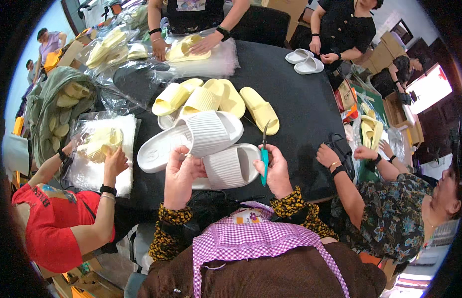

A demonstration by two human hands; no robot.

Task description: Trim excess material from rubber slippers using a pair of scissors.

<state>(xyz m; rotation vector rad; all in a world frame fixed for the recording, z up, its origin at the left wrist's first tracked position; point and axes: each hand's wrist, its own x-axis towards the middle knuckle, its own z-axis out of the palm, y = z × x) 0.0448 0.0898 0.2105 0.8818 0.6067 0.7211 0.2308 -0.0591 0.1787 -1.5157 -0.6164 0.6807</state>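
You had two light gray slippers at the middle of the frame; the upper slipper point(211, 133) lay slantwise, its long axis climbing from lower left to upper right, heel at the left and open toe at the right; the lower slipper point(225, 170) sat just below it, nearer to level, its toe also to the right and its heel end partly hidden by your left hand point(182, 174); that hand was drawn narrow at the left edge of the lower strap, though I cannot tell what it gripped; your right hand point(275, 171) was closed around teal snips point(264, 165), blade upward, beside the lower toe.

Yellow slippers point(206, 98) crowded the upper slipper's far side; a single yellow slipper point(261, 110) slanted down to the right, near the blade tip; clear bags point(104, 171) bounded the left; your widest room lay right of center, where the black table point(305, 124) ran to its right edge; its near edge passed just below your hands.
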